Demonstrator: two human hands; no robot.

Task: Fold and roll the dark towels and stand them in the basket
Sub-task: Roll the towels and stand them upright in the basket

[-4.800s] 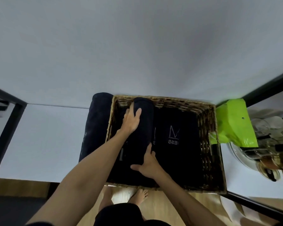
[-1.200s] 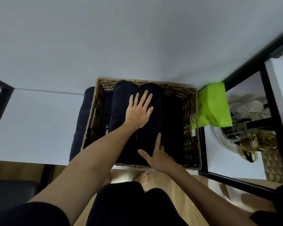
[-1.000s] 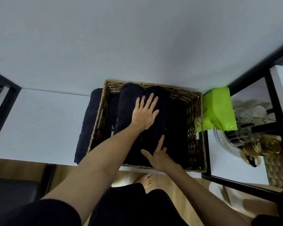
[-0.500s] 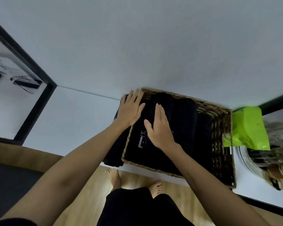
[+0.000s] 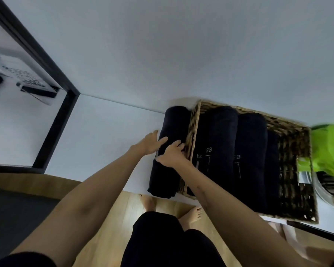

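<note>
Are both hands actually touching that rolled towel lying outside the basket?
Touching. The head view shows the left hand and right hand laid on the rolled dark towel, fingers overlapping the fabric with no gap.

Both hands lay on a rolled dark towel (image 5: pixel 169 151) lying on the white shelf (image 5: pixel 96 135), just left of the wicker basket (image 5: pixel 295 170) and touching its wall. Left hand (image 5: pixel 149 144) lay flat on its left side; right hand (image 5: pixel 172 155) curled over its top. Three more rolls (image 5: pixel 247 151) lay side by side in the basket. Green bag (image 5: pixel 328 149) sat right of it.
</note>
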